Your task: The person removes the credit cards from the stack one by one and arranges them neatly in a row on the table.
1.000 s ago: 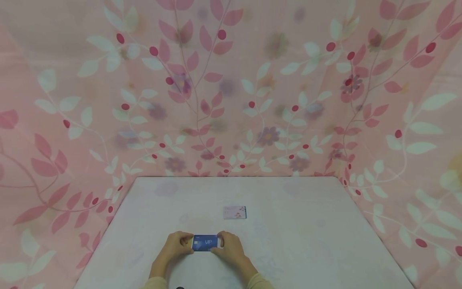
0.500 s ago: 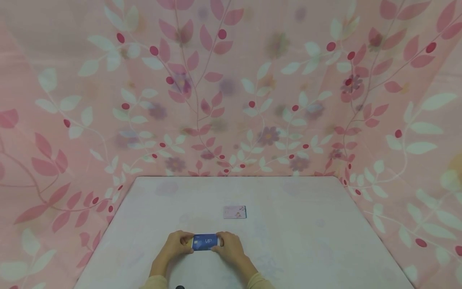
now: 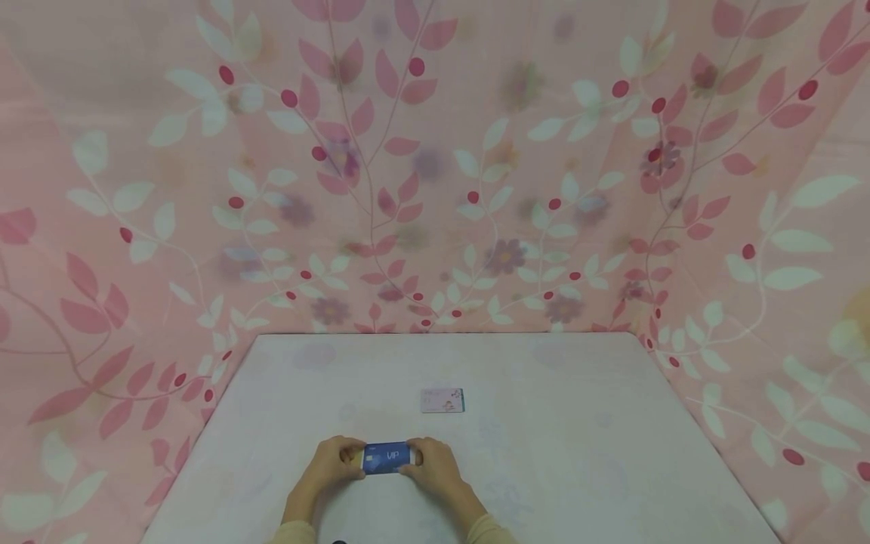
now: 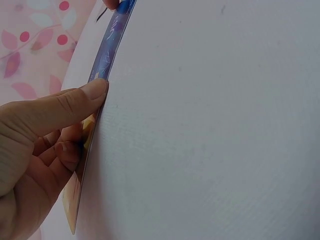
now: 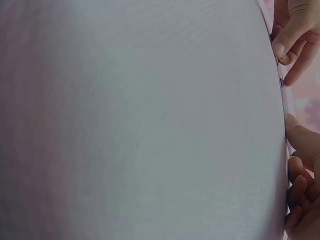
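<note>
A blue card marked VIP (image 3: pixel 389 459) is held level between both hands, low in the middle of the head view. My left hand (image 3: pixel 334 461) pinches its left end between thumb and fingers, and my right hand (image 3: pixel 435 467) pinches the right end. A yellow patch (image 3: pixel 356 458) shows between the left fingers and the card. In the left wrist view the card (image 4: pixel 107 55) appears almost edge-on, with the left thumb on its edge and a yellowish, pointed piece (image 4: pixel 71 210) continuing below. Both hands crowd the right edge of the right wrist view.
A pale pink card (image 3: pixel 442 400) with a small drawing lies on the white table (image 3: pixel 557 423), beyond my hands. A dark round thing (image 3: pixel 340 542) peeks in at the bottom edge. Pink leaf-patterned cloth (image 3: pixel 435 189) hangs around the table's back and sides.
</note>
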`<state>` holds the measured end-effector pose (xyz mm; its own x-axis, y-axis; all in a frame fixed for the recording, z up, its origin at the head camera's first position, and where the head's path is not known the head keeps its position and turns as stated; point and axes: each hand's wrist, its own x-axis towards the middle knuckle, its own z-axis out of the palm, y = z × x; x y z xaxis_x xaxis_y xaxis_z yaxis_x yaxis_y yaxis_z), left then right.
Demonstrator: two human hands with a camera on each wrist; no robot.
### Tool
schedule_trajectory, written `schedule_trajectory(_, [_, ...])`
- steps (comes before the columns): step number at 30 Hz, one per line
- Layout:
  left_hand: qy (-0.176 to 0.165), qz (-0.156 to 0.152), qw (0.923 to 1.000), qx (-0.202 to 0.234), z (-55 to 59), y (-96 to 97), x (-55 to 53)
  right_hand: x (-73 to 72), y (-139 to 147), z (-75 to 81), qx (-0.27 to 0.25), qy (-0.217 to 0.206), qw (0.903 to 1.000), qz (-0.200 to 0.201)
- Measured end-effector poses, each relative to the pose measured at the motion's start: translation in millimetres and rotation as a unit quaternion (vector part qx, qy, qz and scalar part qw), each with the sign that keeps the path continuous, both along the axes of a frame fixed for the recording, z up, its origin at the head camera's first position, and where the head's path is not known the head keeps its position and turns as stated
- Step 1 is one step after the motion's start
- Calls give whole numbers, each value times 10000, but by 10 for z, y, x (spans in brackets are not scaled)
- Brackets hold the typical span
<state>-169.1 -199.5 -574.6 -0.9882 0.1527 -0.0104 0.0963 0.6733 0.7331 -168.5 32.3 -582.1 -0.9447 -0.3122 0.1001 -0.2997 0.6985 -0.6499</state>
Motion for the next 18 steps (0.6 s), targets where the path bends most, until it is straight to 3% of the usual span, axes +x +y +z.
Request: schedule_trajectory(18, [99,-133,9998,-51,-36,3,-8,-15,17,-37,-5,-11,10000,82])
